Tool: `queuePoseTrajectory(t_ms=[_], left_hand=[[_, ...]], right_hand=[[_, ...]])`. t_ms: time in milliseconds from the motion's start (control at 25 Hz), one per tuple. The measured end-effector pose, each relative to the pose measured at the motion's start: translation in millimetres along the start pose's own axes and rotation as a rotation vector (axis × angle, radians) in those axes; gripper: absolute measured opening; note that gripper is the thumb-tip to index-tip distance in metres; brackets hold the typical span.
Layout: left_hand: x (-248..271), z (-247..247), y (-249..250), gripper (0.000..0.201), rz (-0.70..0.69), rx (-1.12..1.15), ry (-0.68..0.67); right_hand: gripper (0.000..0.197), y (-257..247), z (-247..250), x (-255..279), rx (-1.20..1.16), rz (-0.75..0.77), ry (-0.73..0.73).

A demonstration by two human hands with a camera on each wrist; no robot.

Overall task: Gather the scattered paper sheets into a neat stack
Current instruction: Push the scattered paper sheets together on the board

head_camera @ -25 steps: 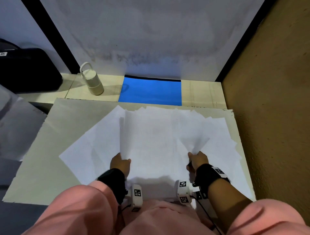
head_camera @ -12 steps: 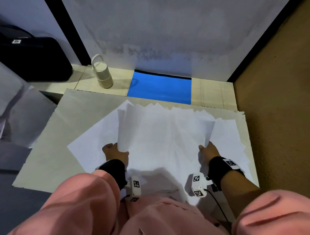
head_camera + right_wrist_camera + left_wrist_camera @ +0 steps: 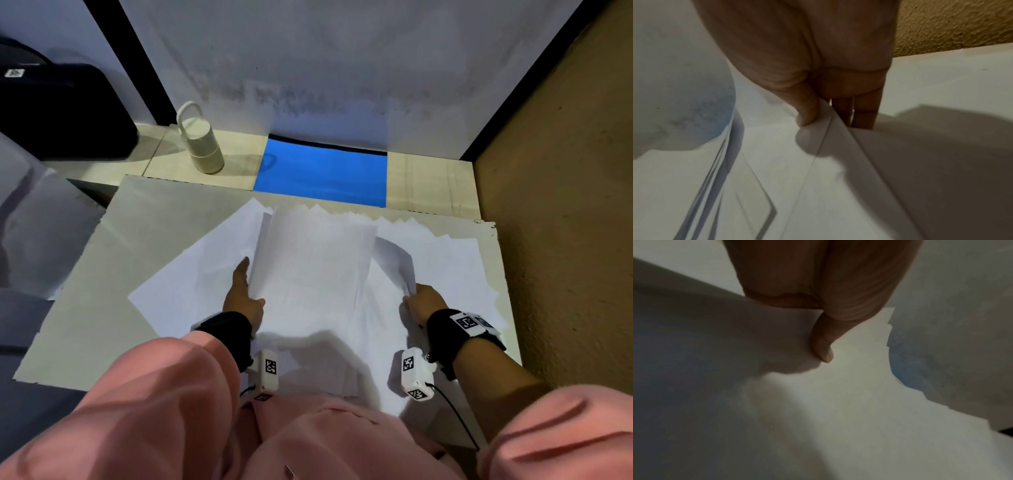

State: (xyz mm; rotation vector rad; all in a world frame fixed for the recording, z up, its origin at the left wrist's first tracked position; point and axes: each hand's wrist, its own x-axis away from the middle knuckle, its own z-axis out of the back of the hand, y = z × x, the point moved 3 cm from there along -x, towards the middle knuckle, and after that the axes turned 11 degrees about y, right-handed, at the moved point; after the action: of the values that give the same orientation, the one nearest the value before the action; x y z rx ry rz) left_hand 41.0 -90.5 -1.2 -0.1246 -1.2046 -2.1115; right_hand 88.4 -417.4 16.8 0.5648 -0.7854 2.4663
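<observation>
Several white paper sheets [image 3: 315, 274] lie fanned over a pale board [image 3: 102, 291], their far corners ragged. My left hand [image 3: 245, 291] holds the raised left edge of the middle bundle, fingers stretched along it outside and the thumb [image 3: 823, 345] on the paper's top. My right hand [image 3: 419, 301] pinches the lifted right edges [image 3: 830, 129] between thumb and fingers. More sheets [image 3: 462, 267] lie flat to the right, and one [image 3: 191, 274] sticks out to the left. In both wrist views the paper fills most of the picture.
A cream bottle with a loop handle [image 3: 200, 144] stands beyond the board at the far left. A blue mat [image 3: 322, 171] lies behind the sheets. A black case [image 3: 58, 113] sits far left, a textured tan wall [image 3: 565, 205] on the right.
Both hands have slid forward along the bundle's side edges. The edges now stand up more, and the left fingers have stretched out along the paper.
</observation>
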Motion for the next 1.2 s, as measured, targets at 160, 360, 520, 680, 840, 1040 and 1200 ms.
queuePoseTrajectory(t_ms=[160,360,520,680,840,1040,1200], left_hand=[[8.1,-22.7,7.7,0.075,0.078,0.071,-0.06],[23.1,-59.0,15.4,0.046,-0.043,-0.158,-0.257],[-0.8,-28.2,22.8,0.038,-0.122,-0.21,0.023],[-24.2,9.8,27.4,0.087,-0.341,-0.46,0.08],[-12.3,0.5,45.7,0.038,-0.303,-0.316,-0.096],[-17.2,6.8,34.1,0.042,-0.199,-0.206,-0.029],[-20.6,26.7,13.2,0.051,-0.033,-0.186,0.035]], right_hand=[[0.053,1.5,-26.9,3.2,-0.443,-0.148,-0.047],[0.057,7.5,-38.5,15.0,-0.507,-0.108,-0.093],[0.037,10.2,-12.5,16.8,-0.421,-0.075,0.078],[0.034,17.1,-2.9,9.3,-0.515,-0.13,0.057],[0.04,22.4,-5.6,0.0,-0.587,-0.151,0.019],[0.029,20.0,4.8,2.8,-0.567,-0.121,0.068],[0.024,32.3,6.8,3.7,-0.544,-0.142,0.114]])
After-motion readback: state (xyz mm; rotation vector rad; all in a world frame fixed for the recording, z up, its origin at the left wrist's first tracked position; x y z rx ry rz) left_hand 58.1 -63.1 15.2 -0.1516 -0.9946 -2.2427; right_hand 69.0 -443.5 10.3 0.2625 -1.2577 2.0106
